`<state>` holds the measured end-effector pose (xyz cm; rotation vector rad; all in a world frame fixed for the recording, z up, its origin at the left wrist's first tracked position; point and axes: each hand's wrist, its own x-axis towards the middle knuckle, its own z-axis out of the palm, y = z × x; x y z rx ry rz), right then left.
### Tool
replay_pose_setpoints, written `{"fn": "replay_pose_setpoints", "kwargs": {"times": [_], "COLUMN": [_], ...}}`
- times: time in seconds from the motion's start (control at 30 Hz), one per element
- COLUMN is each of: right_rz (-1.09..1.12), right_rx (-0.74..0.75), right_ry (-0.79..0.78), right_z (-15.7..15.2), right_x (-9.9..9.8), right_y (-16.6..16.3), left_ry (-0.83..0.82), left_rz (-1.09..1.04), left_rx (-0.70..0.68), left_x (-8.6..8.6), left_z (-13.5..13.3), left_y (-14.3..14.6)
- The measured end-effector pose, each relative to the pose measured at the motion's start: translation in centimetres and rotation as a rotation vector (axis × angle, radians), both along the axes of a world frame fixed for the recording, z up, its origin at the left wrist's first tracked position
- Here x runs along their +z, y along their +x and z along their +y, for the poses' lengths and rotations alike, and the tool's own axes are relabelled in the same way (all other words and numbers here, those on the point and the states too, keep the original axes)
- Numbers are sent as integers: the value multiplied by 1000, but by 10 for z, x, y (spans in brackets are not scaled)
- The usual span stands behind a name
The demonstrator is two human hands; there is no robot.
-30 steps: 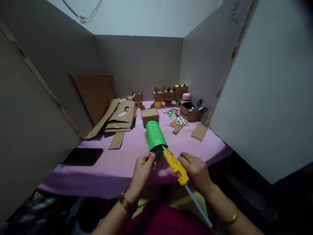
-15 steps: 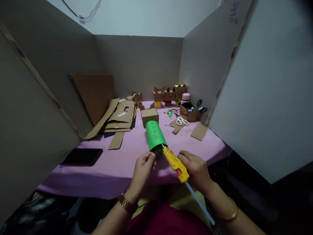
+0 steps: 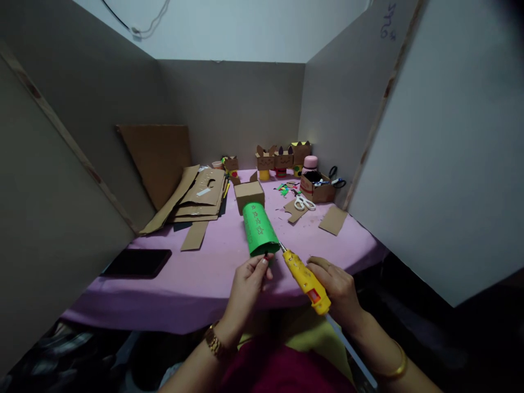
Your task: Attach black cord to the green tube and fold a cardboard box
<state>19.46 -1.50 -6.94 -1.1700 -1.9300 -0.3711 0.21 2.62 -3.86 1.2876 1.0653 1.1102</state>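
Observation:
A yellow hot glue gun (image 3: 307, 281) is gripped in my right hand (image 3: 336, 286), a long glue stick trailing from its back end. Its metal tip is close to the right edge of the open end of a green paper tube (image 3: 260, 229). This tube lies on its side, with drawn stars along it and a small cardboard box (image 3: 249, 195) with pointed ears at its far end. My left hand (image 3: 250, 278) is closed in a pinch at the tube's near opening. Between its fingertips shows a small dark red piece (image 3: 266, 256), too small to name.
Cardboard sheets (image 3: 200, 196) are stacked at left, behind a black phone or tablet (image 3: 137, 263). White scissors (image 3: 304, 203) lie on scraps at right, near a tool box (image 3: 318, 191) and a pink bottle (image 3: 310, 162). Several cardboard figures (image 3: 282, 159) stand at the back. Partitions (image 3: 229, 109) surround the purple-covered table.
The glue gun has drawn back to the right, its tip coming out from the tube's opening. My left hand has shifted right, in front of the opening. The green tube has barely moved.

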Motion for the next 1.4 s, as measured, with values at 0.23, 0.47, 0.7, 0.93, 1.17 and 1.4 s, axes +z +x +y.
{"fn": "replay_pose_setpoints", "kwargs": {"times": [0.23, 0.47, 0.7, 0.93, 1.17, 1.4], "right_rz": [149, 259, 361, 467, 524, 615], "right_rx": [106, 172, 200, 242, 205, 232], "right_ry": [-74, -159, -240, -294, -352, -462], "right_z": [2, 1, 4, 5, 9, 15], "right_x": [2, 7, 2, 12, 24, 28], "right_y": [-4, -9, -12, -18, -25, -28], "left_ry": [-68, -97, -118, -126, -123, -138], "left_rz": [-82, -145, -198, -225, -240, -289], "left_rx": [15, 48, 38, 57, 70, 73], "left_x": [3, 4, 9, 13, 8, 9], "left_z": [3, 8, 4, 2, 1, 2], "left_y": [11, 17, 19, 20, 20, 20]}}
